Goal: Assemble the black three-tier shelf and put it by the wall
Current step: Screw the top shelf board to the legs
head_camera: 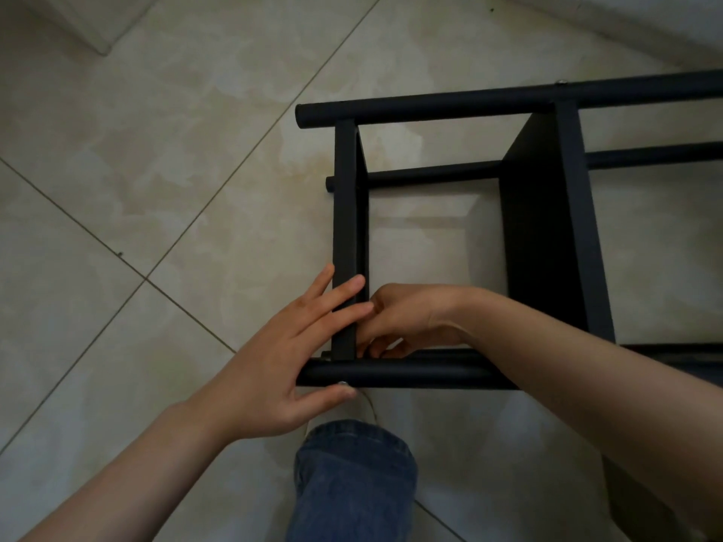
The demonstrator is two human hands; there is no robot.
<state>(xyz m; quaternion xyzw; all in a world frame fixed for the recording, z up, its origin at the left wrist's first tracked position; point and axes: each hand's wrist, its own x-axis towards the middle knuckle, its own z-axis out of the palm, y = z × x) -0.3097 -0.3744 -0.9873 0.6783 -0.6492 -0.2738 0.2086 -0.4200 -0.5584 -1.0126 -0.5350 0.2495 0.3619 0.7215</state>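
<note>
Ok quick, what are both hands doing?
Left hand: open, fingers flat on the shelf panel.
Right hand: fingers curled by the tube; cannot tell.

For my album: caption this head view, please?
Left hand and right hand at a corner of the black shelf.

Your left hand and right hand are bare, and so are both forearms, as far up as they show. One knee is in view, in blue denim jeans — faded, with a row of pale stitches across the top.
</note>
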